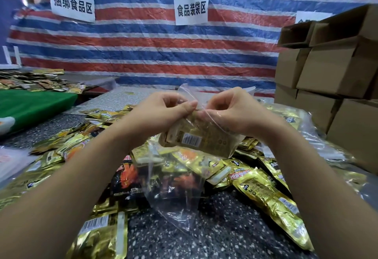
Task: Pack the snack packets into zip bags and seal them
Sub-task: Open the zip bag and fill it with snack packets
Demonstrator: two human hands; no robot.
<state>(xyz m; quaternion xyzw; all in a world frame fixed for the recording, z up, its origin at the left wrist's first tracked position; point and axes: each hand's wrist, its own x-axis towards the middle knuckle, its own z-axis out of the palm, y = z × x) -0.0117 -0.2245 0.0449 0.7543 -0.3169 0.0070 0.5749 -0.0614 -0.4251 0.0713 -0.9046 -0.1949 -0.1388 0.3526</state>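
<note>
While we hold the zip bag of snack packets above the tabletop, our left hand and right hand each keep a pinching grip on its top edge, over the loose gold packets.

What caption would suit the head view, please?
Left hand and right hand pinch a clear plastic zip bag of gold foil snack packets.

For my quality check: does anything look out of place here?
Nothing looks damaged. Only an empty zip bag lies crumpled on the loose snack packets, while both hands pinch the filled zip bag.
</note>
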